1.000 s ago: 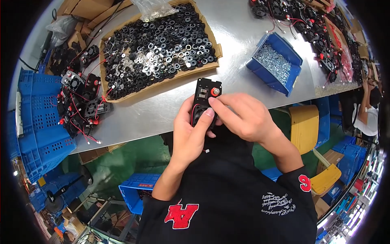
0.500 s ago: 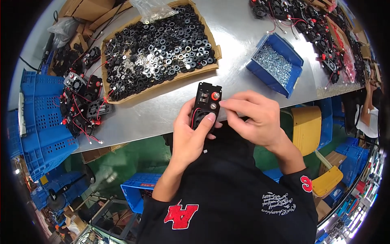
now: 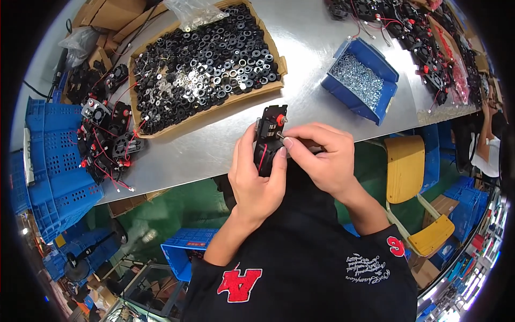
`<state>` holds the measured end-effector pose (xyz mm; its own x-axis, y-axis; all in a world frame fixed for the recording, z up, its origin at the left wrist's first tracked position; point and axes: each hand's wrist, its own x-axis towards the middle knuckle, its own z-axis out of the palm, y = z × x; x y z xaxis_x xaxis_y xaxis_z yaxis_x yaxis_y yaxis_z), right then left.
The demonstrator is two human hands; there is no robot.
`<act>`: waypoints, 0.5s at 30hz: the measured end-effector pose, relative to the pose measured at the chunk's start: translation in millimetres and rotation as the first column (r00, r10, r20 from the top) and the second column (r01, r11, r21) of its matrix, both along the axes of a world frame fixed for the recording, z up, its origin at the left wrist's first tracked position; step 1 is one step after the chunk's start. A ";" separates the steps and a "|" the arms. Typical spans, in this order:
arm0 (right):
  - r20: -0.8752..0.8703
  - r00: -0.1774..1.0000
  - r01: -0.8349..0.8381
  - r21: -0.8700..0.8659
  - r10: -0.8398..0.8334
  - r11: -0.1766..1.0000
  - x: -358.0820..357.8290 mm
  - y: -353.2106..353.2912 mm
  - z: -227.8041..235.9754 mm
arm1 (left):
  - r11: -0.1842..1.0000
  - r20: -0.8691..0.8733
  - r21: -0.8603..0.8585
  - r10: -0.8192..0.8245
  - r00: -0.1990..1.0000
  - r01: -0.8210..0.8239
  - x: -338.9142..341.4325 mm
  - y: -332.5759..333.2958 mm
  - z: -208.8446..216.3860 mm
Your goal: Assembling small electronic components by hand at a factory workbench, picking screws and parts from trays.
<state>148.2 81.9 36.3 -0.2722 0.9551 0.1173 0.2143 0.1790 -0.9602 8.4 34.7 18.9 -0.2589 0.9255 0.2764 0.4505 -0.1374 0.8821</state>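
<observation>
My left hand (image 3: 256, 185) is closed round a black plastic panel (image 3: 264, 140), held tilted just off the table's near edge. On the panel are a red-collared terminal post (image 3: 281, 120), small metal contacts and a red wire (image 3: 262, 156). The thumb presses along its lower right side. My right hand (image 3: 327, 156) pinches with thumb and forefinger at a small metal post (image 3: 280, 135) on the panel, below the red collar. Its fingertips partly hide that post; whether a loose part sits between them is too small to tell.
A cardboard tray (image 3: 214, 111) of black and silver washers stands behind the panel. To its right is a blue bin (image 3: 351, 99) of small shiny metal parts. Wired fan assemblies (image 3: 104, 142) pile up at left, beside a blue crate (image 3: 56, 161). A yellow chair (image 3: 405, 166) is at right.
The panel has turned more edge-on in my left hand. My right hand has moved slightly left and down, its fingertips now closed at the metal post.
</observation>
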 end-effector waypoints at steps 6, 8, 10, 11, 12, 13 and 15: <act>-0.483 0.859 -0.092 -0.476 -0.172 0.875 -11.4 -4.3 -11.7 | 0.998 -0.018 0.058 0.006 1.000 -0.005 0.2 0.2 -3.5; -0.435 0.885 0.016 -0.329 -0.167 0.944 -15.6 -7.5 -14.4 | 0.999 -0.015 0.045 0.002 1.000 -0.001 -0.1 0.6 -5.0; -0.211 0.976 0.047 -0.068 -0.060 0.997 -10.2 -5.1 -16.4 | 0.999 -0.043 0.048 0.005 0.999 -0.002 -0.8 1.0 -7.0; 0.049 0.999 0.006 0.196 -0.016 0.981 -6.9 -3.2 -17.5 | 0.999 -0.042 0.048 0.004 0.999 -0.002 -0.6 1.1 -6.6; 0.050 0.999 0.006 0.195 -0.016 0.981 -5.3 -0.9 -18.2 | 1.000 -0.014 0.025 0.004 1.000 -0.004 -0.4 1.2 -5.7; 0.081 0.997 -0.038 0.252 0.018 0.967 -4.1 1.6 -18.8 | 1.000 0.015 0.003 0.006 1.000 -0.006 -0.3 1.2 -5.2; 0.114 0.992 -0.084 0.307 0.051 0.948 -2.3 3.9 -19.5 | 0.996 0.111 -0.093 0.006 0.994 0.004 -1.9 -1.5 -8.9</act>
